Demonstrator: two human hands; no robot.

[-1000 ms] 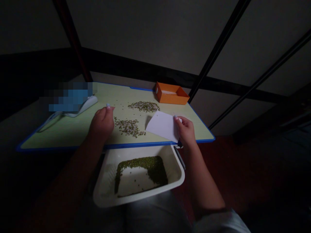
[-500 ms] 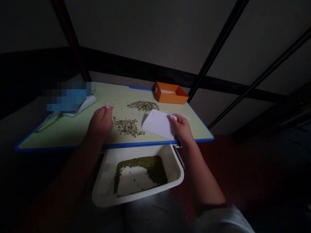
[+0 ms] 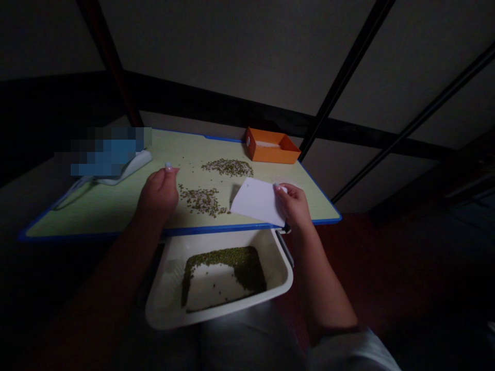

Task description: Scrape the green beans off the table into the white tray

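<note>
My right hand point(image 3: 296, 206) pinches the right end of a white flat scraper point(image 3: 260, 200) with a small hole near its upper left corner. Over the left part of the table my left hand point(image 3: 158, 195) is closed, thumb against the fingers; what it holds, if anything, I cannot make out. Between the hands lies a loose patch of green beans mixed with pale bits point(image 3: 203, 200). A second mixed pile point(image 3: 229, 167) sits farther back. Below the table's front edge, a white plastic basin point(image 3: 161, 304) holds many green beans point(image 3: 249, 263), heaped along its back and right sides.
The pale green table point(image 3: 116, 208) has a blue rim. An orange open box point(image 3: 275, 150) with whitish contents stands at its back right. A pixelated blue area and a white object with a cable point(image 3: 131, 167) are at the left. A dark panelled wall rises behind.
My right hand has moved slightly to the right with the scraper, away from the near patch of beans. My left hand stays closed in nearly the same place.
</note>
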